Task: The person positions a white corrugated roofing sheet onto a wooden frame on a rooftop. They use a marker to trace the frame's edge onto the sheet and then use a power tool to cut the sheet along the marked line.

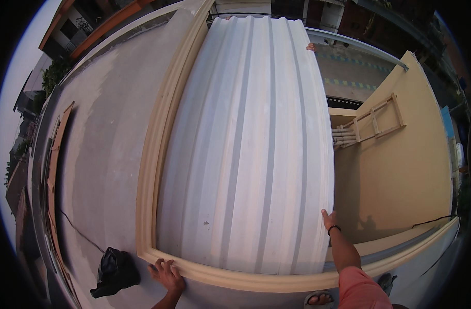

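Note:
A long, whitish corrugated roofing sheet (256,144) lies lengthwise away from me, its left side along a cream moulded ledge (161,129). My right hand (329,220) grips the sheet's right edge near its close end, thumb on top and the other fingers hidden underneath. Near the ledge's front left corner, my left hand (167,276) rests with its fingers spread, touching the moulding and holding nothing. At the sheet's far right edge another person's hand (310,47) grasps it, and a bit of a second hand shows at the far left corner.
Right of the sheet, an open drop between cream walls (400,175) holds a wooden ladder (377,121). A black plastic bag (116,273) sits on the grey concrete slab (106,154) at left, with a long wooden plank (55,170) beyond. My sandalled foot (318,299) is by the front ledge.

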### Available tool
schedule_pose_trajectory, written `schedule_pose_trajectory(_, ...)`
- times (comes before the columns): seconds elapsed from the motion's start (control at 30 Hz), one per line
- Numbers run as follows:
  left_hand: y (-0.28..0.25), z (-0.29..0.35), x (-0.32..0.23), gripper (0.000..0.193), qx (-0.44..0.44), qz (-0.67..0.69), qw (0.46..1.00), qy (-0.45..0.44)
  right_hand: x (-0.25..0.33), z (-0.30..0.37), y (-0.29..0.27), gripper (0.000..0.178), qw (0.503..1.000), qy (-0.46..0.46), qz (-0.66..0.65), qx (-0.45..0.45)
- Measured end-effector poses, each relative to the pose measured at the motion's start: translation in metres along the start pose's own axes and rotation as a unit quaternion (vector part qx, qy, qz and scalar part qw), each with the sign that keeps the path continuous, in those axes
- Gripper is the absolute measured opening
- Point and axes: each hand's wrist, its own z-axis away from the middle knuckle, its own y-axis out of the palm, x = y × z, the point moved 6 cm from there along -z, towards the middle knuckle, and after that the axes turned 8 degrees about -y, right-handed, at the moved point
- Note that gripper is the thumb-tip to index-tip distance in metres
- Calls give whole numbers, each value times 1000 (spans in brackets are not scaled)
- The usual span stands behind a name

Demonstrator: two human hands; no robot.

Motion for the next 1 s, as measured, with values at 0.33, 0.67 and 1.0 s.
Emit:
schedule_pose_trajectory(0.33,4,3,1,24,11,-1,1000,-15,10,-5,-5,83,999,-16,26,-18)
schedule_pose_trajectory(0.67,9,-1,9,24,28,-20,999,-30,-33,-44,20,96,999,-45,9,-12)
schedule_pose_trajectory(1.0,8,-2,8,26,28,-46,998,-18,-49,-21,17,92,991,-99,-53,78)
